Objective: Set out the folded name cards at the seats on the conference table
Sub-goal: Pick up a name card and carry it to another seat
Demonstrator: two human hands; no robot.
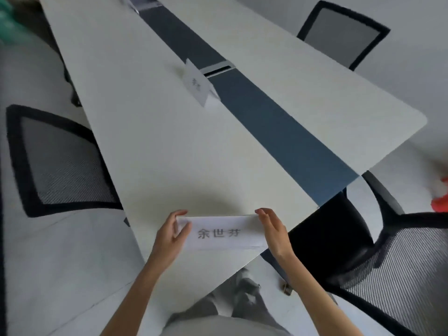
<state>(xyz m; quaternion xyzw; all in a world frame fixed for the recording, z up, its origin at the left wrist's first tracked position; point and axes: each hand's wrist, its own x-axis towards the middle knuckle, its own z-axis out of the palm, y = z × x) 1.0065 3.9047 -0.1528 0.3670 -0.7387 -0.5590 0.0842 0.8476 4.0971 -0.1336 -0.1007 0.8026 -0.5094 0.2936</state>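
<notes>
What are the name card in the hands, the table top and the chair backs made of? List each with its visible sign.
Name card: thin white matte paper, going by its creased fold and printed black characters.
Table top: probably white laminate, smooth and faintly sheeny, with a blue-grey centre strip; the core cannot be seen.
Chair backs: black woven mesh in a dark frame, likely plastic.

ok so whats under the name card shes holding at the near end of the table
The name card, held at its ends by the left hand and right hand, sits over the white conference table near its corner. Only bare tabletop shows around it; the patch directly beneath is covered.
</notes>
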